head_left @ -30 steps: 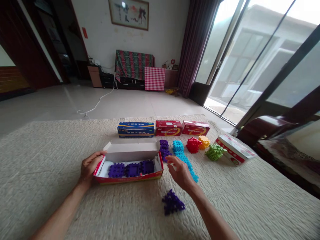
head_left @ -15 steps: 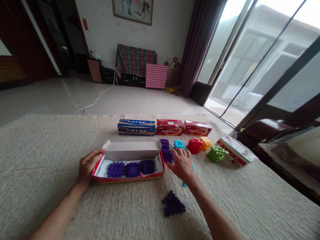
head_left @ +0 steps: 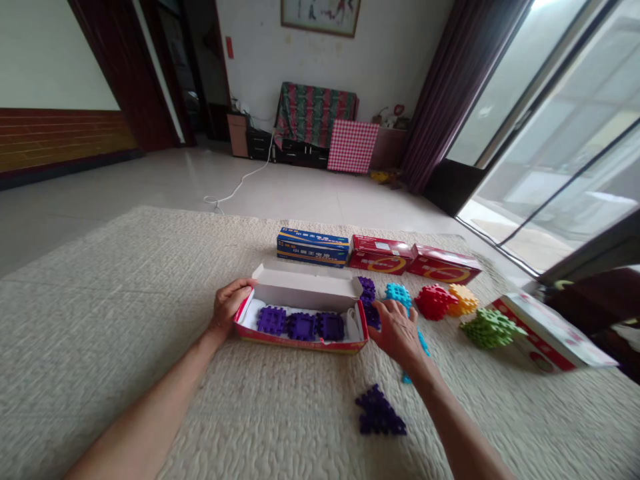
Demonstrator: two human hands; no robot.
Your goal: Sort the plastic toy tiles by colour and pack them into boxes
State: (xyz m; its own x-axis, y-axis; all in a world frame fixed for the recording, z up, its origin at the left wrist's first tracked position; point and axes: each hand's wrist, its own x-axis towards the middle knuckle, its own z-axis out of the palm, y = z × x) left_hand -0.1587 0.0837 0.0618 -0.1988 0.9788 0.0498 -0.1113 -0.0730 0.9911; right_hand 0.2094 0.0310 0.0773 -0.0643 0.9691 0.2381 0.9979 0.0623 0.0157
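Left fingers [head_left: 234, 291] tight on box [head_left: 300, 340] — long axis crosswise, lid [head_left: 306, 280] at far side — right fingers [head_left: 384, 312] parted

An open red box [head_left: 273, 339] holds three notched purple tiles [head_left: 302, 327] in a row.

home living room; framed picture [head_left: 320, 15], long curtain [head_left: 447, 93], low cabinet [head_left: 299, 157]
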